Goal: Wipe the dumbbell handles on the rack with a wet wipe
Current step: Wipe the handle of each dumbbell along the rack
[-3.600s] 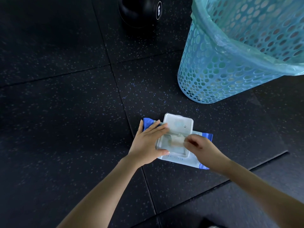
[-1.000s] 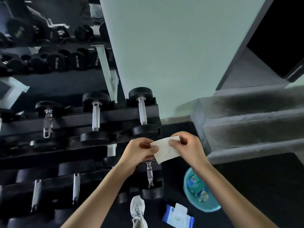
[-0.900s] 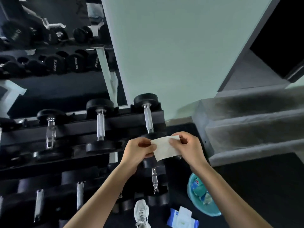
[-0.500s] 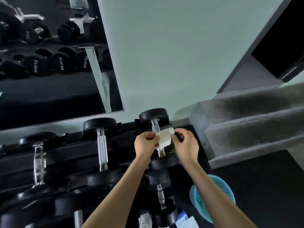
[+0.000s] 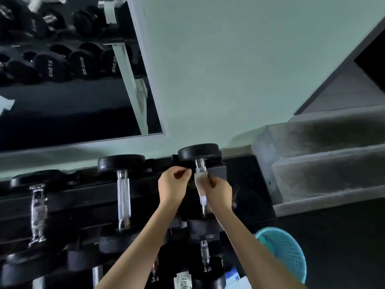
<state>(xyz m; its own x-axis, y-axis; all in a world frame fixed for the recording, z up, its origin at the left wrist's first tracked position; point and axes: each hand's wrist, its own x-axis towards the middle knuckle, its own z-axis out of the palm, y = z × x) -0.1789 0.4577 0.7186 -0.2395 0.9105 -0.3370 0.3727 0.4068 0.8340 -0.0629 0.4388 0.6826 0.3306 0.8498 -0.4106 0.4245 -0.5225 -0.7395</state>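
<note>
Head view: the right hand (image 5: pixel 218 191) pinches a white wet wipe (image 5: pixel 200 181) round the chrome knurled handle (image 5: pixel 203 200) of the racked black dumbbell (image 5: pixel 199 152), probably to cover every side. Just left of it, the left hand (image 5: pixel 174 184) is curled and seemingly empty.

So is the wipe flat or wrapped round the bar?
Wrapped. The wipe curves round the dumbbell handle, held by the right hand.

Three top dumbbells (image 5: pixel 38 213) (image 5: pixel 123 199) (image 5: pixel 199 152), one wipe (image 5: pixel 200 181), one basket (image 5: pixel 289 251)
</note>
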